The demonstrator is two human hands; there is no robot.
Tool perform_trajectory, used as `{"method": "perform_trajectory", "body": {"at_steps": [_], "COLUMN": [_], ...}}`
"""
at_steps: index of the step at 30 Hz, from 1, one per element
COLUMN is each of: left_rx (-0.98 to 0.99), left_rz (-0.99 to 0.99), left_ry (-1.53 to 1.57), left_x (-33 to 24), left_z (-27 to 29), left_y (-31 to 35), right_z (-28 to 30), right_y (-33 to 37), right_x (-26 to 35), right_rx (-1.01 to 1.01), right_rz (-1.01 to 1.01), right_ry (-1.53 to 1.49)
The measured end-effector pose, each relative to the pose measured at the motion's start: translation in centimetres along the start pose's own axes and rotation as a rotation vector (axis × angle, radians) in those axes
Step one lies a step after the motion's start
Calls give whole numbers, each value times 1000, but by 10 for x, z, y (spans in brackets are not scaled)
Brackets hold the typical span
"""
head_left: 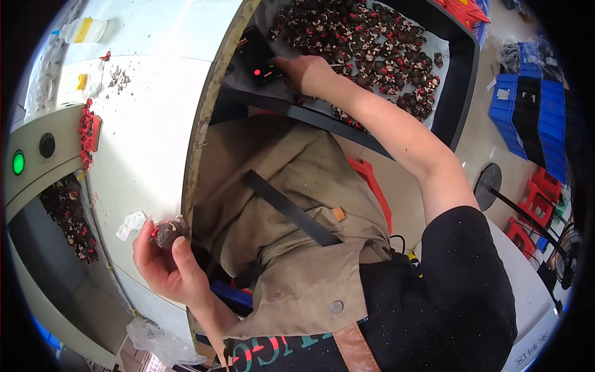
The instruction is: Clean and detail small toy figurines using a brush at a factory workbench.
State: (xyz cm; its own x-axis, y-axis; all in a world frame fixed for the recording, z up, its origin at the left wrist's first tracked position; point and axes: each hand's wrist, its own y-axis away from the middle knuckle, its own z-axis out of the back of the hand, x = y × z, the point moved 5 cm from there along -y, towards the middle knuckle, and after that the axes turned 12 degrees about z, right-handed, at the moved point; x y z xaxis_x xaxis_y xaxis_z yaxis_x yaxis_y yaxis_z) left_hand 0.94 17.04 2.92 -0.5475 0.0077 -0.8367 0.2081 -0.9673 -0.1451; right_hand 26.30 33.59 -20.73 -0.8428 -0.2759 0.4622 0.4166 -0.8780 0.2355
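In the head view, the left hand is holding a rounded, dark brown figure with red and pale pink bits, its thumb and fingers closing around the sides. This figure is sitting above the edge of a smooth white table, and a crumpled white tissue is lying just beyond the fingertips. Farther ahead of that hand, a row of small red pieces is lying along a red strip. The right hand is reaching forward with fingers curling at the corner of a flat black box with a red light; whether it is gripping anything, I cannot tell. Beyond and right of it, a deep black tray is holding many similar dark figures.
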Motion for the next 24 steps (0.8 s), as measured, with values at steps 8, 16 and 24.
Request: {"method": "perform_trajectory", "body": {"at_steps": [8,16,24], "left_rx": [17,41,49], "left_rz": [26,-1,-13], "left_ry": [-22,-31,-70], "left_x": [4,-1,-3], "left_z": [2,1,-3], "left_y": [1,-1,-4], "right_z": [-6,-23,12], "right_y": [0,-19,-96], "right_x": [17,17,-63], "right_rx": [170,122,-223], "right_rz": [70,218,124], "right_ry": [54,206,176]}}
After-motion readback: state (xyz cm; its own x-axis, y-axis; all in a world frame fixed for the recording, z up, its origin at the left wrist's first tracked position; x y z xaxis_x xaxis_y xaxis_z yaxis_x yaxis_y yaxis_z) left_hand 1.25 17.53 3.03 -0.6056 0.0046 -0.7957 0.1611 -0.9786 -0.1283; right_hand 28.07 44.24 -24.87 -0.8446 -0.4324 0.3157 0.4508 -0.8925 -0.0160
